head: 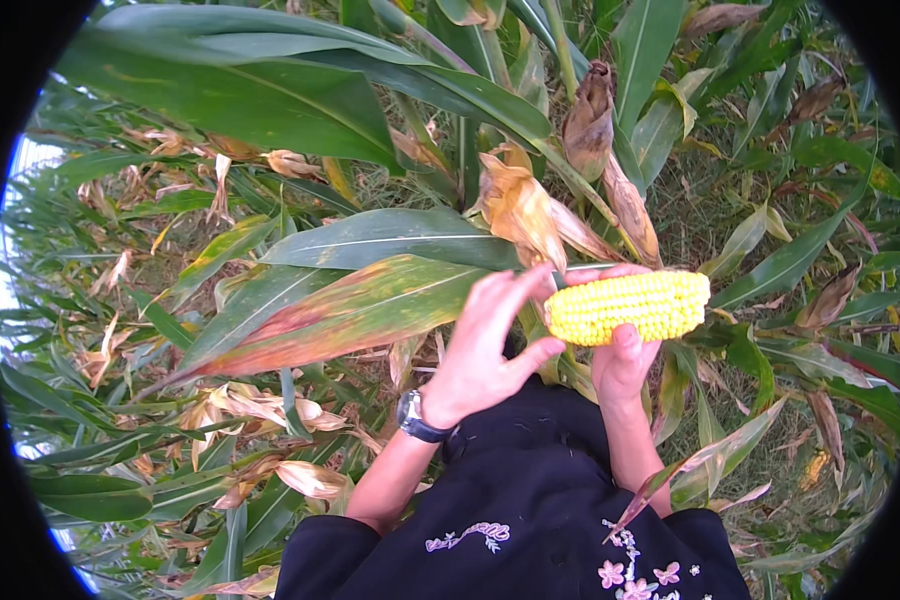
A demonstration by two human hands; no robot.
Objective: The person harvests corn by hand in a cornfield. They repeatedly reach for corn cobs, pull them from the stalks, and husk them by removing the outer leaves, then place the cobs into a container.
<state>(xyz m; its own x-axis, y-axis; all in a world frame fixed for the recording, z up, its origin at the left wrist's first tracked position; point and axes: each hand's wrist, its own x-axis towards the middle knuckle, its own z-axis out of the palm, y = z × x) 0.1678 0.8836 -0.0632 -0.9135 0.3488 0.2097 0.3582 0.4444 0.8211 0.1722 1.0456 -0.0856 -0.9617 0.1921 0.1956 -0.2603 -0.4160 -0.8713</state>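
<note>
A husked ear of corn (630,304) with bright yellow kernels lies nearly level in front of me. My right hand (626,364) grips it, the thumb on the near side and the fingers behind the far side. At the left end of the ear is my left hand (487,345), its thumb and fingers spread. The thumb tip is close to the kernels; whether it touches them I cannot tell. Just beyond my hands stand dry, papery corn husks (521,206) on a stalk. A long leaf (360,319), green turning reddish brown, reaches leftward beside my left hand.
Broad green corn leaves (270,105) arch across the upper left. Brown-husked ears (589,120) stand at the top, with another dry husk (829,296) on the right. Pale husks (311,480) hang at lower left. Yellow corn (815,469) shows low among grass at right.
</note>
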